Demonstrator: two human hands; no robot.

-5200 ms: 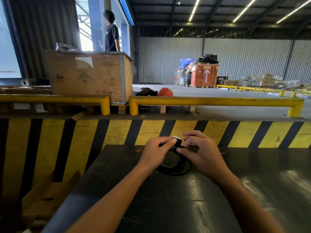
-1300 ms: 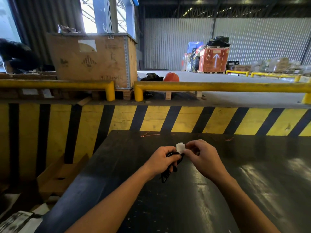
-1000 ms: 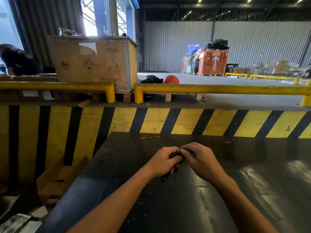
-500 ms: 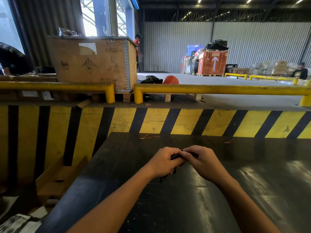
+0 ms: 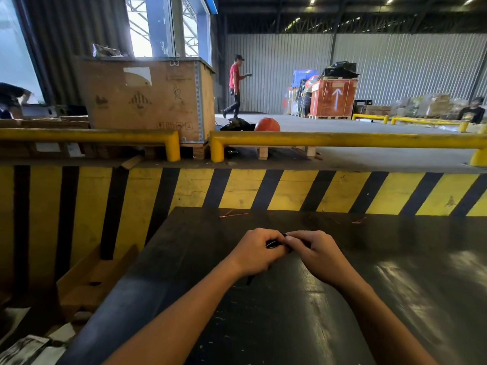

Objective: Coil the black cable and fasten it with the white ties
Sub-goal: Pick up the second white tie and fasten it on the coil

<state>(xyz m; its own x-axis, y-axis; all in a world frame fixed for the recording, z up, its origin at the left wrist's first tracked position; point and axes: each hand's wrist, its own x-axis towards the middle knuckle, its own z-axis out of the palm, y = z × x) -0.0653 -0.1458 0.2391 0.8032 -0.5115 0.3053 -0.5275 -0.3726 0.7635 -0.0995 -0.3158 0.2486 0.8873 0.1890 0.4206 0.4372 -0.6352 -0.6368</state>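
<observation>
Both hands meet over the black table [image 5: 290, 325]. My left hand [image 5: 257, 252] is closed around the bundled black cable [image 5: 274, 244], and a short black end pokes out below its palm. My right hand [image 5: 316, 252] pinches the same bundle from the right, thumb and fingers pressed together at the top. A thin pale line shows on the cable between the thumbs; I cannot tell whether it is the white tie. Most of the coil is hidden inside the fists.
A yellow-and-black striped wall [image 5: 263, 191] rises right behind the table. Above it run yellow rails [image 5: 342, 139], a large cardboard crate [image 5: 147, 98] and an orange helmet [image 5: 267, 124]. A person in a red shirt [image 5: 234, 86] walks far back. Wooden pieces [image 5: 89, 280] lie left of the table.
The white piece that stood up between my fingers 1.3 s ago is now out of sight. My hands have closed tighter together on the cable. A person in red has walked into the background.
</observation>
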